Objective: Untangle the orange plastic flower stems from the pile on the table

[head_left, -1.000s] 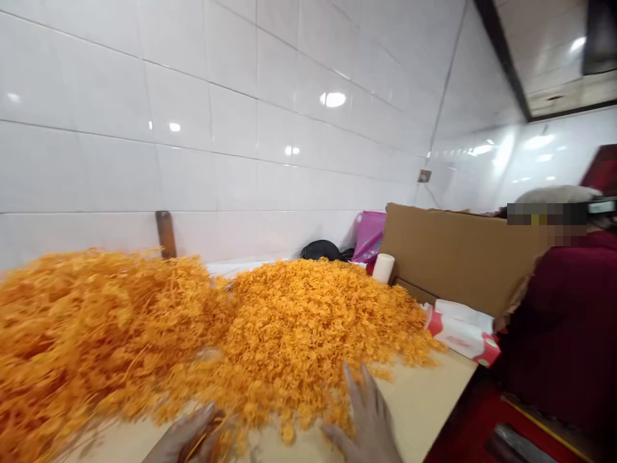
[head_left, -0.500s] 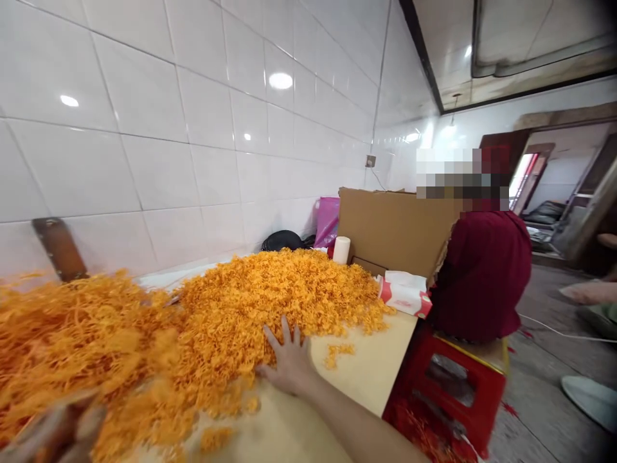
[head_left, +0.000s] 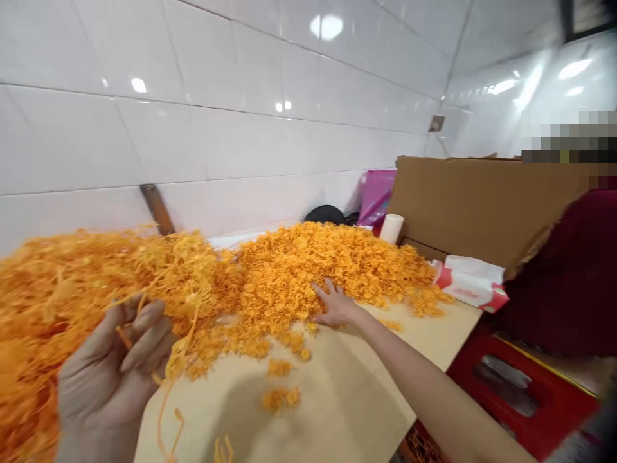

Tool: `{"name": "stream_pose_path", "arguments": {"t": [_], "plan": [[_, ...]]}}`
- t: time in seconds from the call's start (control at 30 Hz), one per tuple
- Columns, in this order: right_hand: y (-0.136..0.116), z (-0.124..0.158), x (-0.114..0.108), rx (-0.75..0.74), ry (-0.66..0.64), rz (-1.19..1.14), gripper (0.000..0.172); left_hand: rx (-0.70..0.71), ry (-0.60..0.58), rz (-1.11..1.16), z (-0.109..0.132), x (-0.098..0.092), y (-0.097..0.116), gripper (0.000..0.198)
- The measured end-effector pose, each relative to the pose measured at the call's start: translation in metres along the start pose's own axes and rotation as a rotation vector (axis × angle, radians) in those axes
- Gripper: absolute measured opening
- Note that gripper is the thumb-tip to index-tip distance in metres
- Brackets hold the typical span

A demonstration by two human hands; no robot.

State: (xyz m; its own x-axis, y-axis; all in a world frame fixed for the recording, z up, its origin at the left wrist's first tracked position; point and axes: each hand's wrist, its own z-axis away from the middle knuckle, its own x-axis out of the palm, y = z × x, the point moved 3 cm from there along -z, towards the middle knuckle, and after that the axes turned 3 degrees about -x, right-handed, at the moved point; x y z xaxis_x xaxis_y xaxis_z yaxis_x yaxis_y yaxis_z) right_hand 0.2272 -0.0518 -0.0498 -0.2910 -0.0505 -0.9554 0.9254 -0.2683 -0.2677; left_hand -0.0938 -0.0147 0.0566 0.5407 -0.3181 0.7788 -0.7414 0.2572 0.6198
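My left hand (head_left: 113,376) is raised in front of a tangled heap of orange stringy strands (head_left: 72,283). Its fingers are closed around a thin orange strand (head_left: 126,337), with lacy bits dangling beside it. Fingers spread, my right hand (head_left: 336,306) touches the near edge of a mound of small orange flower-like pieces (head_left: 332,257). A few loose orange pieces (head_left: 282,399) lie on the pale tabletop (head_left: 332,386) between the hands. The lower part of the strand heap is partly hidden behind my left hand.
Behind the mound stand a large cardboard box (head_left: 463,206), a white roll (head_left: 391,228) and a pink bag (head_left: 378,193). A red-and-white tissue pack (head_left: 472,283) lies at the right. A person in a maroon top (head_left: 554,296) sits by a red stool (head_left: 530,392). White tiles line the wall.
The view has swung right and come closer. My left hand has risen from the lower left corner, now with an orange strand in its fingers. My right hand stays at the mound's edge.
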Motion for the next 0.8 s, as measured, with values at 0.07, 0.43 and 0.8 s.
{"name": "stream_pose_path", "arguments": {"t": [0.07, 0.43, 0.8], "plan": [[-0.002, 0.009, -0.005, -0.039, -0.044, 0.021, 0.094, 0.072, -0.083, -0.013, 0.001, 0.019, 0.002, 0.038], [-0.093, 0.076, -0.007, -0.253, 0.270, 0.309, 0.037, 0.112, -0.179, -0.022, -0.011, 0.013, 0.014, 0.032], [-0.129, 0.007, 0.049, -0.650, 0.202, 0.249, 0.044, 0.071, -0.201, -0.063, -0.018, 0.004, 0.011, 0.026]]}}
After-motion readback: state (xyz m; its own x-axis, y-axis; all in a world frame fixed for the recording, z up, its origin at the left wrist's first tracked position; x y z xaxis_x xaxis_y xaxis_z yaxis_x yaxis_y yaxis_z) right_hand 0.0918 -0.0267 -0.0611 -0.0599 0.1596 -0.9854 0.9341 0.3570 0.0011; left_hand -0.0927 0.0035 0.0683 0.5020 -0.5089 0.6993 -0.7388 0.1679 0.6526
